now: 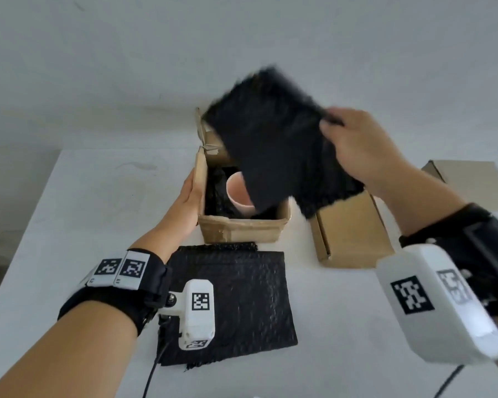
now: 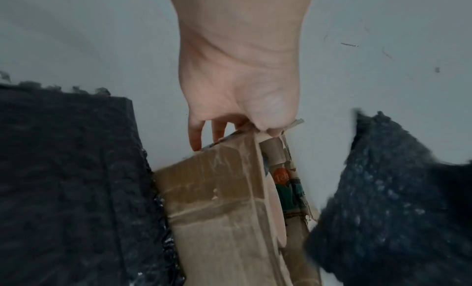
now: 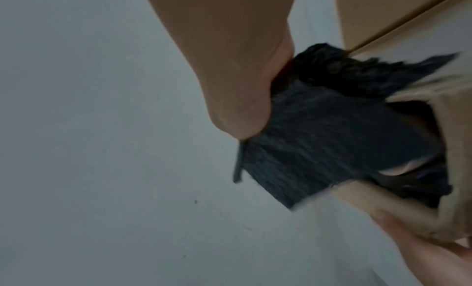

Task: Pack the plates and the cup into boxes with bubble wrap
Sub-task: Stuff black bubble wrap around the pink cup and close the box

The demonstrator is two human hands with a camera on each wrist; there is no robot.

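An open cardboard box (image 1: 242,228) stands mid-table, lined with black bubble wrap. A pink cup (image 1: 237,193) stands inside it, partly hidden. My left hand (image 1: 190,193) holds the box's left wall; in the left wrist view the thumb sits on the wall's top edge of the box (image 2: 217,189) and the fingers (image 2: 196,137) lie outside. My right hand (image 1: 357,147) grips a black bubble wrap sheet (image 1: 270,139) by its right edge, tilted above the box. The right wrist view shows this sheet (image 3: 332,145) over the box opening.
A second black bubble wrap sheet (image 1: 236,300) lies flat on the white table (image 1: 98,196) in front of the box. A closed cardboard box (image 1: 351,228) sits just right of the open one, and another box (image 1: 466,179) lies farther right.
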